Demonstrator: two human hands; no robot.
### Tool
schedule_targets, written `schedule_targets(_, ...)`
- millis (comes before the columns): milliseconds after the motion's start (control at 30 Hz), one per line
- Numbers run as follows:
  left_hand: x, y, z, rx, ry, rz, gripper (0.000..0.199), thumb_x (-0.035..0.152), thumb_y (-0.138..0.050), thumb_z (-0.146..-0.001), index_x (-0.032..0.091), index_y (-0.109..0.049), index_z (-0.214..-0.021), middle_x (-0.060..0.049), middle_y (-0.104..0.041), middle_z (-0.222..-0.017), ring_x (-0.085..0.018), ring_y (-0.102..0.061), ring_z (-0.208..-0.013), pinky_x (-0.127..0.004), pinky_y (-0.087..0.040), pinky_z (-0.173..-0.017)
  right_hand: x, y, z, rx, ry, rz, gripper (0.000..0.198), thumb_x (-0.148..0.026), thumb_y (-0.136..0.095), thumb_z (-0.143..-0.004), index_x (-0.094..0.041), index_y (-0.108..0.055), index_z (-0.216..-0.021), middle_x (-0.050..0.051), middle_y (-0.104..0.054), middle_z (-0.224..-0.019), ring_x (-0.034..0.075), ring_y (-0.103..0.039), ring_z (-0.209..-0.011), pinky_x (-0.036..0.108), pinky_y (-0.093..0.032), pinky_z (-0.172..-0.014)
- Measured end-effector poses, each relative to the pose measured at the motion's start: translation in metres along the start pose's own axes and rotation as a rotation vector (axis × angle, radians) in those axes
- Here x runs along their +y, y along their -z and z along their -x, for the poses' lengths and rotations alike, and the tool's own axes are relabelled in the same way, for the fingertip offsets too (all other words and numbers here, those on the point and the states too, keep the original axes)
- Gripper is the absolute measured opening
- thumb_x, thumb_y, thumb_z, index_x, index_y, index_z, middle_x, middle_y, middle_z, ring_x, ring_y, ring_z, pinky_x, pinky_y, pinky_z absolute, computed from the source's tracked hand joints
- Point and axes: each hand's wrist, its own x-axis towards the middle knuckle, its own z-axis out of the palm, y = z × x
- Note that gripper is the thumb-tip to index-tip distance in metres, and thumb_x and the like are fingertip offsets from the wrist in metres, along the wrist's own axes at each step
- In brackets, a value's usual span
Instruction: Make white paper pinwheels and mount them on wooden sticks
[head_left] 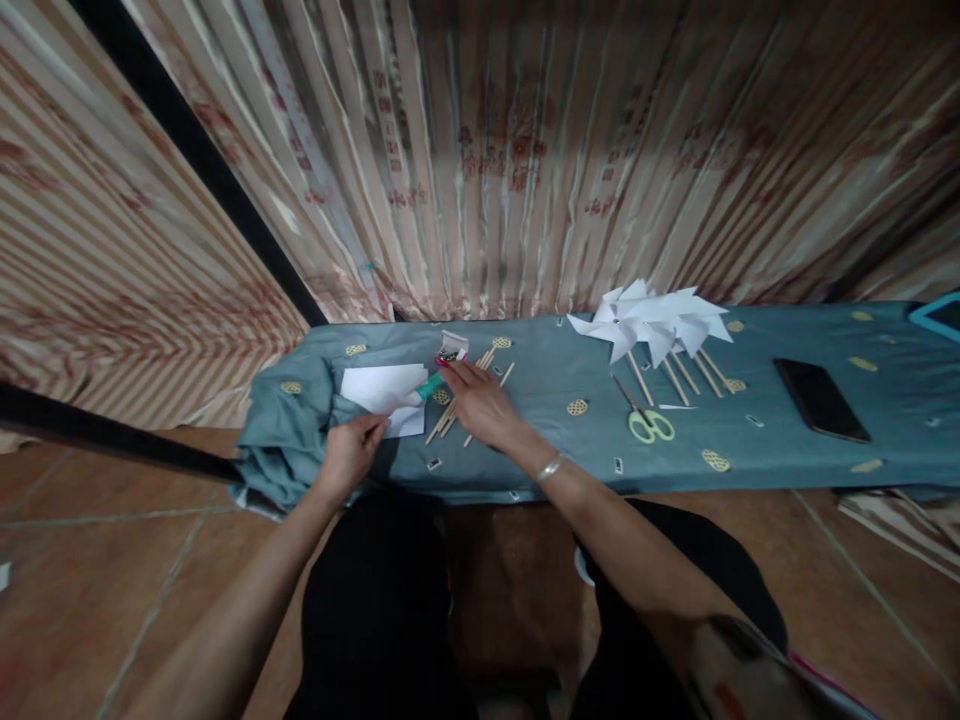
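The left hand (pixel 351 455), fingertips pinched together, grips white paper (pixel 382 383) on the cloth-covered surface (pixel 547 400), while the right hand (pixel 478 400) curls round a green object (pixel 430 387) above wooden sticks (pixel 440 424), a small open box (pixel 454 342) just beyond.

A black rectangular smartphone (pixel 821 400) lies on patterned blue-green cloth (pixel 765 460), left of a blue-edged flat object (pixel 941 316), before beige, red-printed curtains (pixel 517 200) and brown floor tiles (pixel 112 560).
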Motion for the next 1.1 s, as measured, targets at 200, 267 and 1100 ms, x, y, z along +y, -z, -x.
schedule_targets(200,0.004,0.002,-0.003,0.043,0.141,0.128,0.028,0.038,-0.057,-0.076,0.019,-0.077,-0.079,-0.004,-0.078,-0.086,-0.023,-0.071,-0.078,-0.029,-0.053,-0.077,-0.002,-0.019,-0.048,-0.14,0.143,0.129,0.035,-0.007,-0.04,-0.092,-0.011,-0.057,-0.123,0.014,-0.058,-0.13,0.026,-0.047,-0.124,0.042,-0.036,-0.102)
schedule_targets(267,0.006,0.003,-0.003,0.033,0.148,0.166,0.025,0.037,-0.06,-0.074,0.02,-0.077,-0.076,-0.003,-0.077,-0.083,-0.022,-0.07,-0.075,-0.027,-0.053,-0.074,0.0,-0.018,-0.053,-0.142,0.148,0.171,0.031,-0.01,-0.038,-0.094,-0.009,-0.061,-0.115,0.016,-0.061,-0.12,0.028,-0.05,-0.115,0.042,-0.038,-0.098)
schedule_targets(1100,-0.002,0.004,-0.001,0.142,0.322,0.408,0.027,0.042,-0.07,-0.063,0.017,-0.076,-0.072,-0.004,-0.076,-0.073,-0.022,-0.068,-0.071,-0.029,-0.052,-0.067,0.023,-0.003,0.012,0.11,-0.121,-0.064,0.027,-0.018,-0.049,-0.091,-0.012,-0.062,-0.114,0.016,-0.063,-0.123,0.028,-0.054,-0.115,0.043,-0.041,-0.101)
